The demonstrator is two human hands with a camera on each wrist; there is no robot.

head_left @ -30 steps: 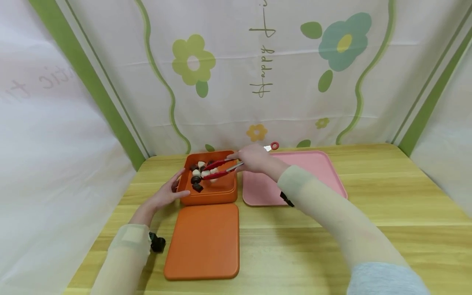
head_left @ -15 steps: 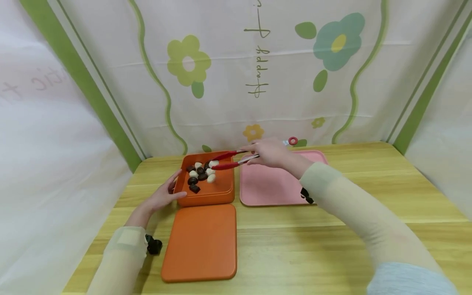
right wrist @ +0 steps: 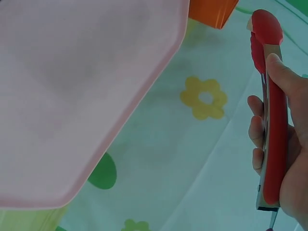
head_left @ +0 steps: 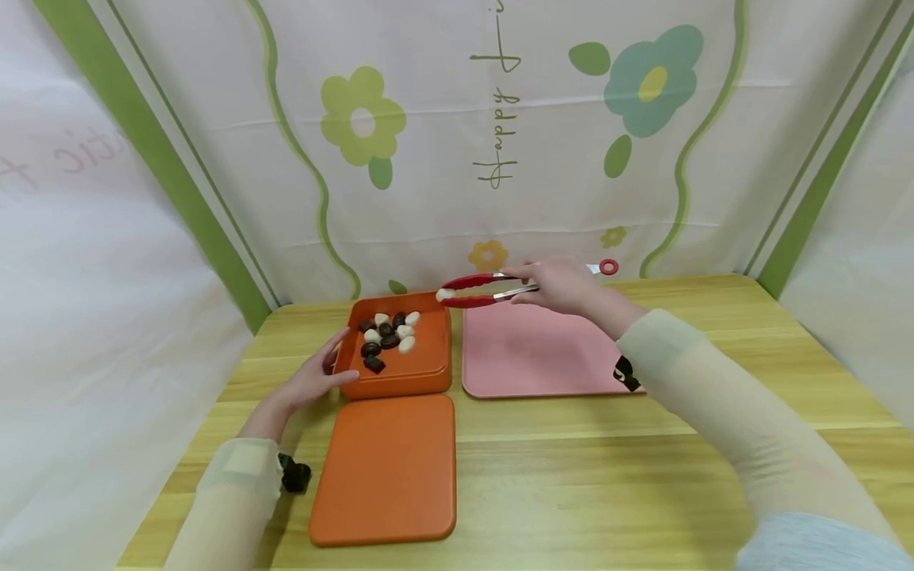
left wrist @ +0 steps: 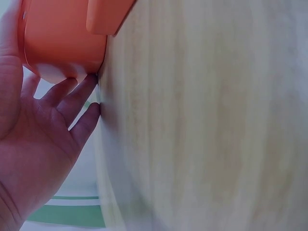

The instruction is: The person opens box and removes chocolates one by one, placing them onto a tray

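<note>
My right hand (head_left: 564, 287) grips red-and-silver tongs (head_left: 474, 301) above the far part of the pink tray (head_left: 535, 357). A small white piece (head_left: 446, 294) sits pinched between the red tong tips, over the right back corner of the orange box (head_left: 400, 386). In the right wrist view the thumb and fingers wrap the handle of the tongs (right wrist: 275, 144). Inside the box lie several dark pieces (head_left: 370, 349) and white pieces (head_left: 407, 345), bunched towards the left. My left hand (head_left: 307, 385) rests against the box's left wall, thumb at the front rim; its extended fingers touch the side in the left wrist view.
In front of the box an orange lid (head_left: 385, 472) lies flat on the wooden table (head_left: 571, 484). The pink tray stands just right of the box. A white curtain (head_left: 428, 198) with printed flowers hangs behind the table.
My right hand has lifted the tongs up and right, out of the box, with a white piece now in their tips. The left hand has stayed at the box.
</note>
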